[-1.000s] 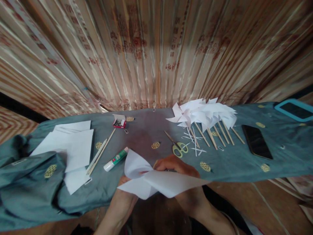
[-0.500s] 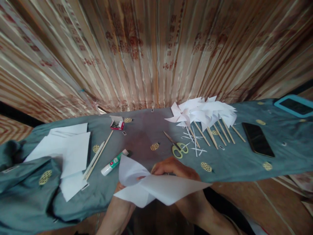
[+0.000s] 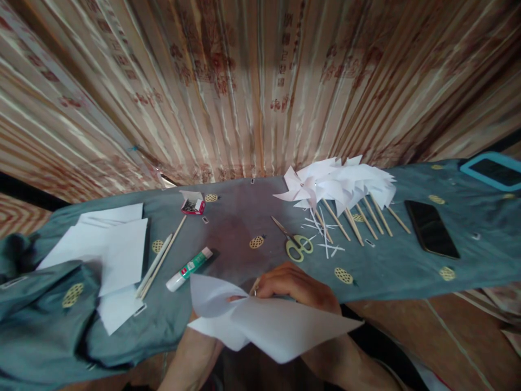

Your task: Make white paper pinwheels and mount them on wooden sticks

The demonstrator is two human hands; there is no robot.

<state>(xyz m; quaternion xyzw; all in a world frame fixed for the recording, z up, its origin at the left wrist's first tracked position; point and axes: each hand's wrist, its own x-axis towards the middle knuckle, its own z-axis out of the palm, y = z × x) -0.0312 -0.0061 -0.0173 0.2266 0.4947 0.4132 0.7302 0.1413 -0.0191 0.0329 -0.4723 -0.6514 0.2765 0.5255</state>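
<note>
In front of my body a white paper pinwheel (image 3: 285, 326) is held up, its corners curled in toward the middle. My left hand (image 3: 199, 347) grips it from behind and below; a fingertip shows at the folded centre, while the other fingers are hidden by the paper. Bent over the paper's far side, my right hand (image 3: 295, 288) is closed in a pinch at the centre. A tiny shiny metal pin (image 3: 255, 292) shows at its fingertips. Beyond the hands lie green-handled scissors (image 3: 299, 247) and a glue stick (image 3: 189, 269).
Finished paper pinwheels (image 3: 342, 184) on sticks lie at the back right, with paper scraps (image 3: 326, 239) beside them. A phone (image 3: 432, 228) and a blue-framed device (image 3: 494, 171) lie farther right. At left are white paper sheets (image 3: 124, 255), sticks (image 3: 163, 258) and a small red box (image 3: 192, 205).
The paper pinwheel has tilted and shifted slightly toward me. My right hand has turned a little at the centre, bringing the shiny pin into view. The view has shifted slightly.
</note>
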